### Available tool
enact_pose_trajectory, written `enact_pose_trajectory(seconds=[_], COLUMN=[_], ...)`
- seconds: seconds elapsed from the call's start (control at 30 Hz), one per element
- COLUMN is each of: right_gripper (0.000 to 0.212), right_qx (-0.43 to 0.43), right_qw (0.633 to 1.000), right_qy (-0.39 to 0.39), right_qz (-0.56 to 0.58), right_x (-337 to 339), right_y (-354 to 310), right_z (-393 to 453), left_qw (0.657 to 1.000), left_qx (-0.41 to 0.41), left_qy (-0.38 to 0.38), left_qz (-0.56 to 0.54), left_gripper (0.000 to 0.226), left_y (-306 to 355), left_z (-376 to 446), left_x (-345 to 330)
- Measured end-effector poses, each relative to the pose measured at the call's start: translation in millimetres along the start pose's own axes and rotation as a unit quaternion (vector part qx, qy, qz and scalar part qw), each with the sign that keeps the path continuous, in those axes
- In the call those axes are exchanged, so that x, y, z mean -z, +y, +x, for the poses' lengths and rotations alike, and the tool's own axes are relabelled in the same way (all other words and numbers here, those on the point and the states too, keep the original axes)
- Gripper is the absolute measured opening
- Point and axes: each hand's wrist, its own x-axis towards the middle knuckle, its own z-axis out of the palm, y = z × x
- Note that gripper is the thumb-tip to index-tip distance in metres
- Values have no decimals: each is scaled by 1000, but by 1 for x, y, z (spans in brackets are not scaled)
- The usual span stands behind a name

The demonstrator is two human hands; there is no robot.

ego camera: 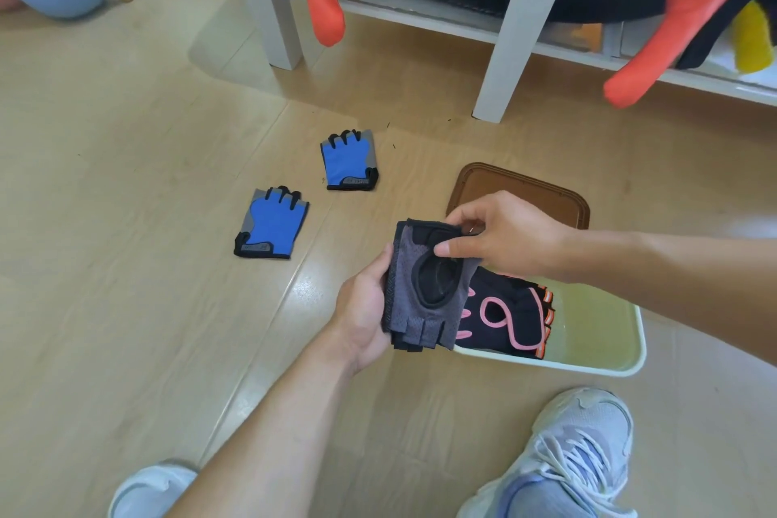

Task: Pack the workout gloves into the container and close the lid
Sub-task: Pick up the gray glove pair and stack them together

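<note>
Both hands grip the grey glove (424, 290) — left hand (363, 320) underneath, right hand (504, 236) pinching its far edge. Blue gloves' (273, 223) cuff lettering is unreadable.

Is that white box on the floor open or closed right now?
Open. The white box has no cover on; black-and-pink gloves show inside, and the brown lid lies on the floor behind it.

The grey mesh glove (424, 290) is showing a black palm patch. Two gloves on the left, one near (272, 223) and one far (349, 160), are showing blue with grey and black trim. The glove in the pale container (597, 364) is showing black with pink loops (511, 318). The lid (517, 191) is showing brown.
</note>
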Motion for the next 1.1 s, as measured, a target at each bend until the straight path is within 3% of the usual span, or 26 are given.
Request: enact_pose_trajectory(seconds=[0.13, 0.3, 0.4, 0.57, 0.67, 0.83, 0.97, 1.1], right_gripper=[17, 40, 53, 35, 32, 31, 39, 24], right_qx=[-1, 10, 4, -11, -18, -77, -33, -4], right_qw=[1000, 996, 996, 999, 1000, 991, 992, 990], right_qy=[20, 58, 35, -3, 0, -100, -125, -122], right_qz=[-7, -69, -87, -48, -16, -51, -4, -75], right_x=[0, 2, 4, 9, 12, 29, 30, 27], right_y=[4, 5, 3, 7, 13, 32, 35, 37], right_z=[3, 2, 1, -8, -7, -8, -14, -13], left_qw=[999, 999, 999, 998, 992, 966, 960, 943], left_qx=[9, -10, -20, -26, -44, -78, -89, -106], left_qy=[-50, -24, -20, -40, -43, 28, 4, -12], left_qz=[-10, 21, 29, 46, 112, 243, 266, 317], left_gripper=[56, 36, 32, 28, 27, 31, 27, 24], left_y=[3, 7, 10, 10, 7, 0, 3, -1], left_z=[-3, -8, -11, -12, -7, -4, -4, -2], left_x=[-2, -8, -11, -18, -16, -10, -14, -21])
